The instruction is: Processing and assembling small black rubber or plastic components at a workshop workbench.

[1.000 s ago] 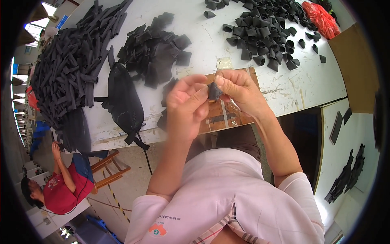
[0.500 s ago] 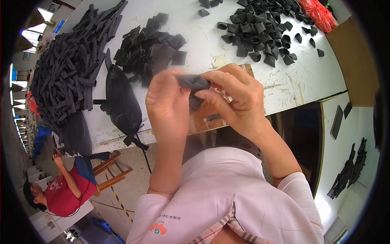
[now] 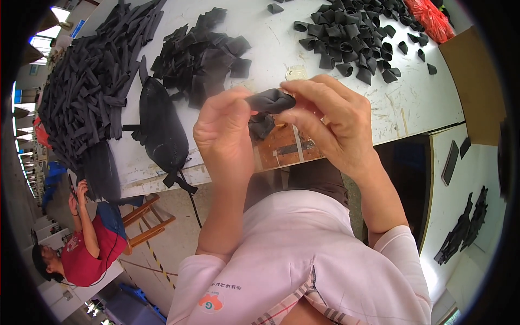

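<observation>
My left hand (image 3: 223, 132) pinches a small black fabric tube (image 3: 270, 101) between thumb and fingers above the table edge. The tube's rounded opening faces right. Just below it hangs another black fabric fold (image 3: 261, 125); I cannot tell whether both are one piece. My right hand (image 3: 337, 123) is at the tube's right end, thumb below and index finger above, parted around the opening. Beyond my hands lies a heap of flat black fabric pieces (image 3: 208, 57). Farther right is a pile of short black fabric loops (image 3: 352, 38).
Long black strips (image 3: 86, 81) cover the table's left side, beside a black padded fabric piece (image 3: 162, 127) with straps. A red plastic bag (image 3: 429, 20) and cardboard (image 3: 471, 81) stand at right. A person in red (image 3: 89, 249) works at lower left, near a wooden stool (image 3: 143, 222).
My right thumb and fingers have spread from their grip on the tube's end, and its opening shows wider. Both hands have shifted slightly. The person at left has raised their hands.
</observation>
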`<act>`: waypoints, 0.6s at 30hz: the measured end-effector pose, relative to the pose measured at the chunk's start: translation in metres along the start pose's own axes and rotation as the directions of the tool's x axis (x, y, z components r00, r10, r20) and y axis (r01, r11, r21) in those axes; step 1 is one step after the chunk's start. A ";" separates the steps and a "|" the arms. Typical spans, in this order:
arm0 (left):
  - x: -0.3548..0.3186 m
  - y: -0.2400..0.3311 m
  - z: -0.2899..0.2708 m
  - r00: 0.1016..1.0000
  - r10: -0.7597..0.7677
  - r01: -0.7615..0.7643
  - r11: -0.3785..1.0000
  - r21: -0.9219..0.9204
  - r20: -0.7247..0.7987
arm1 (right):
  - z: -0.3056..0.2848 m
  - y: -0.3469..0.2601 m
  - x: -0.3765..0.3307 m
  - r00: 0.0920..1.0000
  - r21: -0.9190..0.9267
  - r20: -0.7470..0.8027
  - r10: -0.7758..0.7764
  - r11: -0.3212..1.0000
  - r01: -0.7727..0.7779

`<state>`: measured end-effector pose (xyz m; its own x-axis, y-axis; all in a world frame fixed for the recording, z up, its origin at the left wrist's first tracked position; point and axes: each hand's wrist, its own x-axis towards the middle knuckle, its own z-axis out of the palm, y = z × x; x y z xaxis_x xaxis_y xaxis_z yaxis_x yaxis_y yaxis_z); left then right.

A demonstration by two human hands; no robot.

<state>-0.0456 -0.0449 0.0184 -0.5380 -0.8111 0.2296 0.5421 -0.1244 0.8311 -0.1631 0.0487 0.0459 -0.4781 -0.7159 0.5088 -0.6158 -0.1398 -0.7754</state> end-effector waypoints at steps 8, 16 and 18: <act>-0.003 -0.003 -0.008 1.000 -0.016 0.015 0.997 0.069 0.012 | 0.017 0.021 -0.008 0.990 -0.041 -0.051 -0.131 0.991 0.129; -0.004 -0.007 -0.011 0.997 -0.079 0.079 0.997 -0.023 -0.002 | 0.017 0.021 -0.006 0.973 -0.128 -0.041 -0.226 0.967 0.220; -0.005 -0.008 -0.004 0.995 -0.099 0.099 0.995 0.008 -0.014 | 0.017 0.021 -0.006 0.968 -0.129 -0.042 -0.247 0.962 0.240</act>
<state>-0.0444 -0.0418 0.0088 -0.5801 -0.8026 0.1391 0.4810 -0.1997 0.8537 -0.1629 0.0388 0.0200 -0.3370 -0.6295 0.7001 -0.7883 -0.2179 -0.5754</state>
